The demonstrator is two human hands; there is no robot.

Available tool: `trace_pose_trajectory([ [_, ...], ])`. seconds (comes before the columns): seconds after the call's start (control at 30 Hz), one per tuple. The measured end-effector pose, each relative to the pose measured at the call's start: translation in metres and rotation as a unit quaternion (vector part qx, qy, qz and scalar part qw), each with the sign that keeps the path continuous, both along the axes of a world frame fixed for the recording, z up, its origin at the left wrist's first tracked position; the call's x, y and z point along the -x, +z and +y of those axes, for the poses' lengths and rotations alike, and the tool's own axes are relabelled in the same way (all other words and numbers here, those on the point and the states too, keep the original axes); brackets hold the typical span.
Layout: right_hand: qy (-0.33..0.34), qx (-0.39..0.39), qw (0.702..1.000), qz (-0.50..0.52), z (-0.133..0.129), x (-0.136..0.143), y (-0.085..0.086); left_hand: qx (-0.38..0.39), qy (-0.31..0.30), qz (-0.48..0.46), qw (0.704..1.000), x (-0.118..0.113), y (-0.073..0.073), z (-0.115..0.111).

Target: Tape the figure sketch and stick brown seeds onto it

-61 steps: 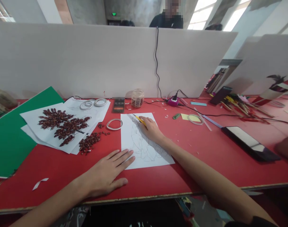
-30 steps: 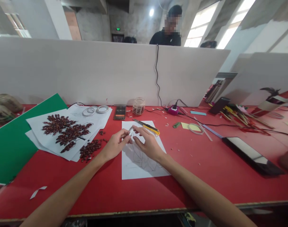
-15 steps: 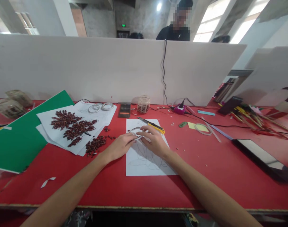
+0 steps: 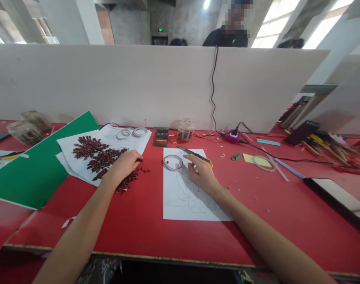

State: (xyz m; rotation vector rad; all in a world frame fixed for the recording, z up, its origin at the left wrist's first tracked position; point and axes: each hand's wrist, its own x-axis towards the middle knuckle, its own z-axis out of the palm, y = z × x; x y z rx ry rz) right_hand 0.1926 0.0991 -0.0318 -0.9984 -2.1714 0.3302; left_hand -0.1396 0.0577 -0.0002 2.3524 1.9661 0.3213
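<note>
A sheet of paper with a pencil drawing (image 4: 175,207) lies before me. My right hand (image 4: 201,172) rests on it, fingers stretched and thumb apart, holding nothing I can see. Just beyond those fingers is a yellow-and-black utility knife (image 4: 197,155). A thin roll of tape (image 4: 164,165) lies flat on the paper, left of the fingertips, with one dark seed inside its ring. My left hand (image 4: 125,165) is over the loose pile of brown seeds (image 4: 129,182), fingers curled together; what they pinch, if anything, is hidden. Beside it, seeds form leaf shapes (image 4: 89,148) on another sheet.
A green board (image 4: 23,179) lies left. At the back are tape rolls (image 4: 140,132), a dark scale-like device (image 4: 161,137), a seed jar (image 4: 186,130) and a purple power adapter (image 4: 232,136) with black cables. A tablet-like device (image 4: 336,197) lies right. A person (image 4: 227,37) is beyond the white partition (image 4: 132,86).
My left hand has left the tape and moved left to the seed pile. The tape roll now lies on the paper, and my right hand has let go of it. The view has shifted slightly.
</note>
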Motion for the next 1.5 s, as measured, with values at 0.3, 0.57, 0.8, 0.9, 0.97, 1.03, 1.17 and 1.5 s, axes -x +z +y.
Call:
trace_pose_trajectory([
  [0.3,-0.032,0.073,0.994,0.074,0.012,-0.008,-0.011,0.004,-0.013,-0.045,0.999,-0.003,-0.004,-0.001],
  [0.57,-0.041,0.078,0.993,0.079,0.012,-0.007,-0.014,0.186,-0.136,-0.372,0.899,-0.078,0.009,-0.031],
  [0.8,-0.035,0.079,0.993,0.077,0.010,-0.006,-0.013,0.152,-0.133,-0.325,0.924,-0.113,-0.006,-0.041],
  [0.9,-0.031,0.078,0.994,0.075,0.009,-0.006,-0.012,0.104,-0.147,-0.312,0.933,-0.110,-0.004,-0.043],
  [0.97,-0.031,0.079,0.994,0.076,0.009,-0.006,-0.011,0.104,-0.172,-0.316,0.927,-0.111,-0.003,-0.045],
  [1.03,-0.030,0.078,0.994,0.076,0.008,-0.006,-0.011,0.113,-0.197,-0.312,0.923,-0.115,-0.001,-0.047],
  [1.17,-0.023,0.070,0.995,0.067,0.007,-0.006,-0.011,0.114,-0.200,-0.292,0.928,-0.123,0.003,-0.051],
  [1.5,-0.020,0.069,0.995,0.068,0.009,-0.006,-0.013,0.126,-0.164,-0.305,0.930,-0.126,0.005,-0.053],
])
